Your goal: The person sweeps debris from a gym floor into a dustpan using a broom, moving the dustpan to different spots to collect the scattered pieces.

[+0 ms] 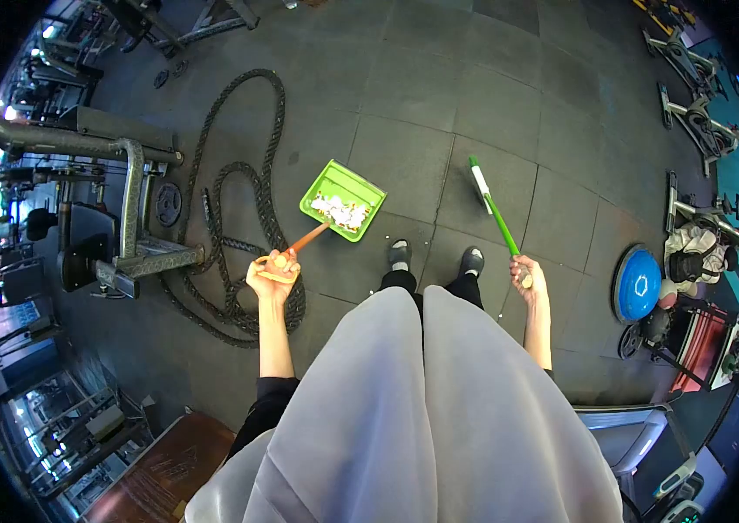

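My left hand (pixel 273 277) is closed around the orange handle of a green dustpan (pixel 354 186). White and brownish bits of debris (pixel 340 212) lie in the pan, which is in front and to the left of my feet. In my right hand (pixel 527 279) is the green handle of a broom (pixel 503 225), fingers wrapped round it. The broom's head, white and green, is over the dark floor to the right of the dustpan, apart from it. A few small white specks are on the floor near my shoes (pixel 400 254).
A thick black rope (pixel 275 139) lies coiled on the floor at left, beside a metal gym machine (pixel 134 200). At right are a blue balance trainer (pixel 640 283), a bag (pixel 696 253) and exercise bikes (pixel 701 131). A brown padded bench (pixel 160 466) stands at lower left.
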Demonstrator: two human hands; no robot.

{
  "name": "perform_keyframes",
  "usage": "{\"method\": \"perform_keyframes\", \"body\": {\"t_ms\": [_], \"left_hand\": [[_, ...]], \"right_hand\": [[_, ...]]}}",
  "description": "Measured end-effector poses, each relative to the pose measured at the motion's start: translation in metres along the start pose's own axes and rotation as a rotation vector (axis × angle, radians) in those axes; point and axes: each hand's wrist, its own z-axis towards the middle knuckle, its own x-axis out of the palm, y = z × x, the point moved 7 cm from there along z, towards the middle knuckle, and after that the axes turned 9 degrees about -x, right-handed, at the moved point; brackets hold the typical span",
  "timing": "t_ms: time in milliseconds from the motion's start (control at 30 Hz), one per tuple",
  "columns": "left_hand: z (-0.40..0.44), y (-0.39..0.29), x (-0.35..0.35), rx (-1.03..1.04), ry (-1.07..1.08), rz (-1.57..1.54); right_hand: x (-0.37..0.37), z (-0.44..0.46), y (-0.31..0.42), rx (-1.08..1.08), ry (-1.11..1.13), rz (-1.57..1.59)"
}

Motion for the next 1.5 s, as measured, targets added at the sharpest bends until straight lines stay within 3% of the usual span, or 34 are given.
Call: {"method": "perform_keyframes", "body": {"t_ms": [233,700,833,933,1067,1500], "left_hand": [[-0.018,-0.005,-0.033,0.008,-0.067,-0.051],[-0.074,0.039,-0.093,0.023,0.053,-0.048],[-0.105,0.05,-0.107,0.039,0.039,0.011],[-0.127,0.057,-0.119,0.034,0.09,0.026],[-0.157,0.061,-0.134,0.054,0.083,0.028],[-0.204,0.048,-0.175,0.129,0.045,-0.011]], "right_hand": [[-0.008,-0.022,-0.041,0.055,-0.001,0.01],[-0.071,-0.097,-0.109,0.035,-0.071,-0.187],[-0.107,-0.135,-0.149,0.07,-0.055,0.108],[-0.118,-0.169,-0.185,0.421,0.004,0.752],[-0.153,-0.179,-0.215,0.397,0.023,0.632],[-0.144,-0.174,-0.258,0.362,-0.065,0.148]]}}
